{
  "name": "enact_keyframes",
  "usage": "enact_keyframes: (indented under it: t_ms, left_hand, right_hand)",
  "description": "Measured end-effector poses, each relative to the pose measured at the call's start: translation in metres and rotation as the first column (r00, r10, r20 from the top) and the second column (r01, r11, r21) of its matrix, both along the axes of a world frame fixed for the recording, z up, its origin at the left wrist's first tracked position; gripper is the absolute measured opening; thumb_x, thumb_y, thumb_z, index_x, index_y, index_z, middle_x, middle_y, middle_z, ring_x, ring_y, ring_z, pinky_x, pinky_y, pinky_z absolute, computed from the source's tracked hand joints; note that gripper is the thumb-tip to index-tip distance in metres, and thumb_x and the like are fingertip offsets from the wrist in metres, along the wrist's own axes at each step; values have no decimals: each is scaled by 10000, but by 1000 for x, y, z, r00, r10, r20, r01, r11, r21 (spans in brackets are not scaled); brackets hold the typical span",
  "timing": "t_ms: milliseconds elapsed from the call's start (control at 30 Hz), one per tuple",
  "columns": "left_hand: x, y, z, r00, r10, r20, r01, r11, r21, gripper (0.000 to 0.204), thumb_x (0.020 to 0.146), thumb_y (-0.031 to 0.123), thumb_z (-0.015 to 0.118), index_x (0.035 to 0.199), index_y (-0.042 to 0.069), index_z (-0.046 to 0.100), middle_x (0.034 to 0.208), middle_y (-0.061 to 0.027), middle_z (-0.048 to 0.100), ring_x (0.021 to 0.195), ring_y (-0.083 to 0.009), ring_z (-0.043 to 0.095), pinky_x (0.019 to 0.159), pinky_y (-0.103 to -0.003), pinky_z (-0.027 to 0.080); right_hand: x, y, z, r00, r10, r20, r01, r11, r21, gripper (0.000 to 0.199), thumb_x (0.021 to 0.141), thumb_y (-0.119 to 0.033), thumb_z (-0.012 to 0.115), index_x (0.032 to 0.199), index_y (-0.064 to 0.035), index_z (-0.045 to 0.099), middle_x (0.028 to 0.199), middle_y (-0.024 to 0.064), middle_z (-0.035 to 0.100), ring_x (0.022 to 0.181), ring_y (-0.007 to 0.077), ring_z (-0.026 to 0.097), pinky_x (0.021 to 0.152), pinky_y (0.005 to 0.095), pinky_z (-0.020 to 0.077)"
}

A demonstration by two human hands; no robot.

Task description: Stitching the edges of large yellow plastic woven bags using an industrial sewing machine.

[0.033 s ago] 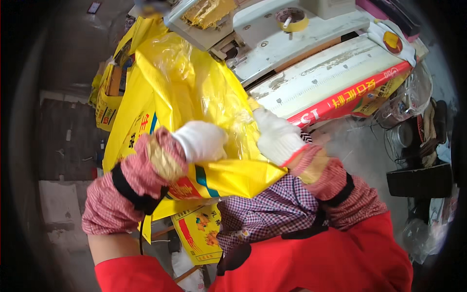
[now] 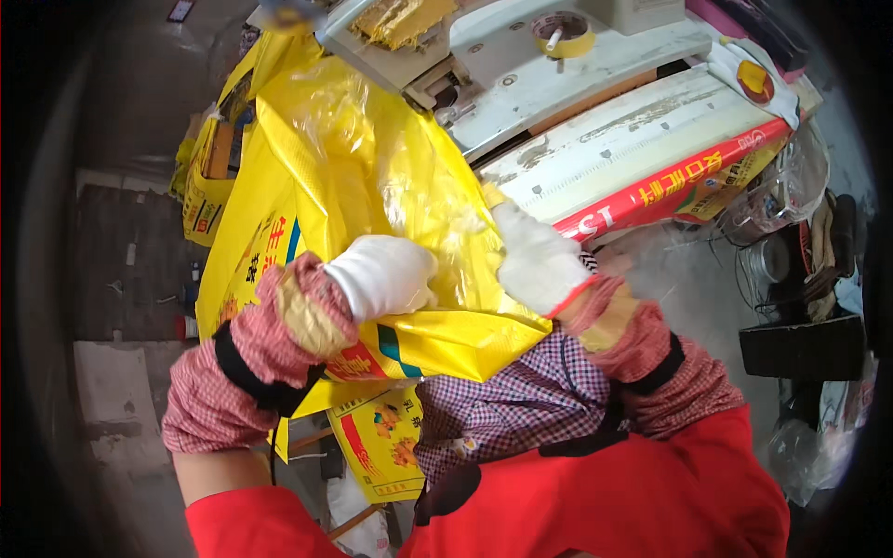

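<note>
A large yellow printed plastic sack (image 2: pixel 326 177) spreads across my lap and up against the sewing machine, its mouth facing me and its shiny clear inner liner (image 2: pixel 400 177) showing. My left hand (image 2: pixel 383 275), in a white glove, is closed on the near part of the sack; its fingertips are turned away from view. On the sack's right edge sits my right hand (image 2: pixel 541 259), also gloved and closed, with yellow tape at a fingertip. Between both hands the near rim folds down toward me.
A pale sewing machine (image 2: pixel 595 74) carries a tape roll (image 2: pixel 563 35). Along its table edge (image 2: pixel 633 139) runs a red printed strip (image 2: pixel 688 177). More yellow sacks lie left (image 2: pixel 206 200) and below (image 2: pixel 379 446). A black box (image 2: pixel 802 348) stands at right.
My right hand has shifted very slightly right and down with the sack's edge. My left hand stays nearly in place, and both keep their hold.
</note>
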State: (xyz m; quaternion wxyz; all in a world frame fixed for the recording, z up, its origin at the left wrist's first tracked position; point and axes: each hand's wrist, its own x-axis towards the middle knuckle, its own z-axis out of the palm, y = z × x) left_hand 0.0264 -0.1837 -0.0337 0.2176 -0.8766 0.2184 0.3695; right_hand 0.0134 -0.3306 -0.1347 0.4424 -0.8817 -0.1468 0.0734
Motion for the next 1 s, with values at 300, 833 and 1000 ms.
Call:
enact_keyframes:
  t_ms: [300,833,1000]
  left_hand:
    - [1,18,-23,808,62,586,303,809,-504,180,748,168,571,866,33,594,977,-142,584,895,-327,554,779,-388,444]
    - [-12,26,-35,999,13,39,18,698,-716,337,891,298,460,1103,46,532,814,-215,599,779,-364,579,685,-402,454]
    - [5,11,-9,911,-13,-413,-223,826,-517,527,776,527,590,926,23,590,810,-149,620,774,-303,599,672,-355,459]
  right_hand:
    - [51,6,-53,973,110,-203,-33,937,349,531,786,-371,563,1115,39,487,964,242,597,908,368,573,771,376,456]
    - [78,14,-46,933,356,-43,-359,927,-110,420,813,-398,478,965,-38,633,992,197,608,890,335,593,742,376,473]
    - [105,33,-28,907,223,-358,-257,965,-48,241,818,-222,560,963,-34,595,731,145,638,580,233,606,509,340,473]
